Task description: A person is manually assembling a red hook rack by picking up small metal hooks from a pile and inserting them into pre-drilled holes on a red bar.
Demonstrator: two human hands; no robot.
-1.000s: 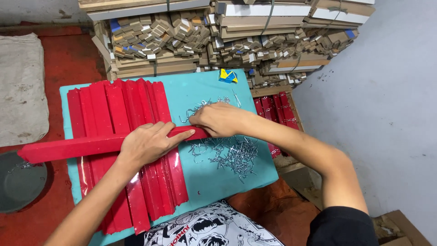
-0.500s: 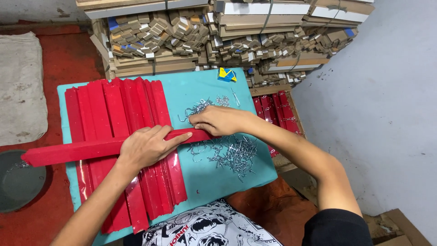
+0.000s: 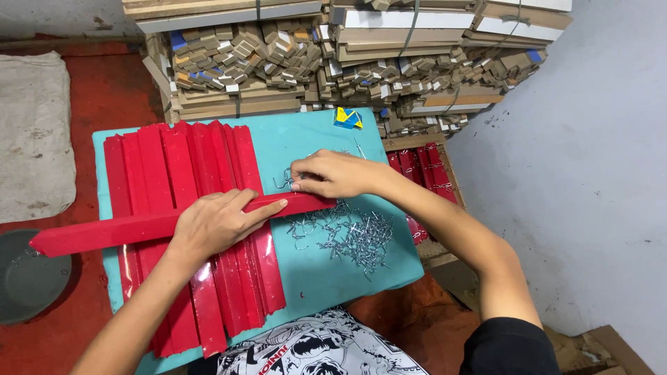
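Red and long, the strip [image 3: 132, 228] lies crosswise over a row of matching red strips [image 3: 187, 208] on the turquoise board [image 3: 313, 132]. The left hand [image 3: 219, 222] presses flat on it, fingers spread, not wrapped around it. The right hand [image 3: 333, 173] pinches a small metal hook [image 3: 283, 182] by the strip's right end, fingertips closed on it. Loose hooks [image 3: 351, 239] lie scattered on the board just below. A wooden crate [image 3: 445, 163] to the right holds more red strips. Since a second ago, the right hand has lifted off the strip's end toward the hooks.
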